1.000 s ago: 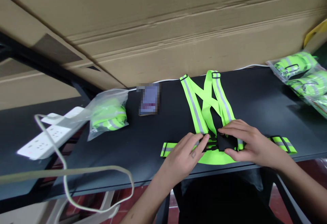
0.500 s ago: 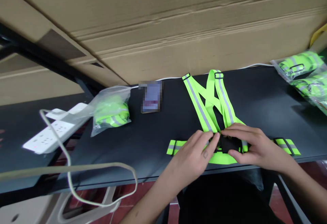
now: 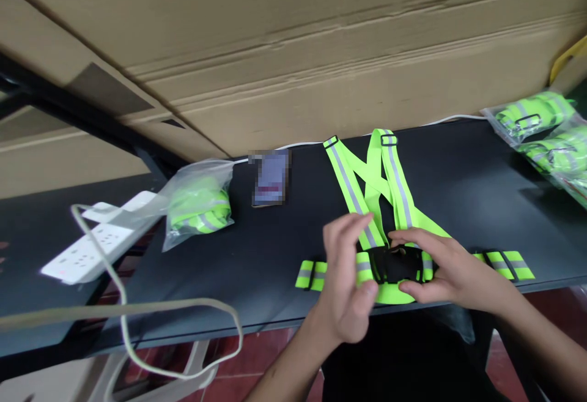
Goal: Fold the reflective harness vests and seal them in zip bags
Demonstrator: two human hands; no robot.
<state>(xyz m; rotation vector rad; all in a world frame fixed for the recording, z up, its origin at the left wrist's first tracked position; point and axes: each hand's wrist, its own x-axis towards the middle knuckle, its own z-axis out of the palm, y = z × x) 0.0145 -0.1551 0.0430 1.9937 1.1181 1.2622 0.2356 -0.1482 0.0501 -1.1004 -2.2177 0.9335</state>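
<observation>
A neon yellow-green reflective vest (image 3: 353, 188) lies flat on the black table (image 3: 463, 175), its grey-striped straps running away from me. A black plastic buckle (image 3: 397, 264) sits at its waist band, now joined across the middle. My right hand (image 3: 452, 267) grips the buckle's right side, fingers above and thumb below. My left hand (image 3: 343, 273) is raised just left of the buckle, fingers spread and holding nothing. Small black slider buckles sit on the band ends and shoulder straps.
A blurred phone (image 3: 270, 177) and a bagged green vest (image 3: 199, 206) lie beyond the hands. More bagged vests (image 3: 532, 117) sit at the far right. A white power strip (image 3: 92, 243) and a loose pale cable (image 3: 123, 328) are at left. Large cardboard (image 3: 293, 53) fills the top.
My left hand has let go of the buckle and lifted, fingers spread. The buckle's halves now look joined, and the waist band lies straighter. The view has shifted slightly.
</observation>
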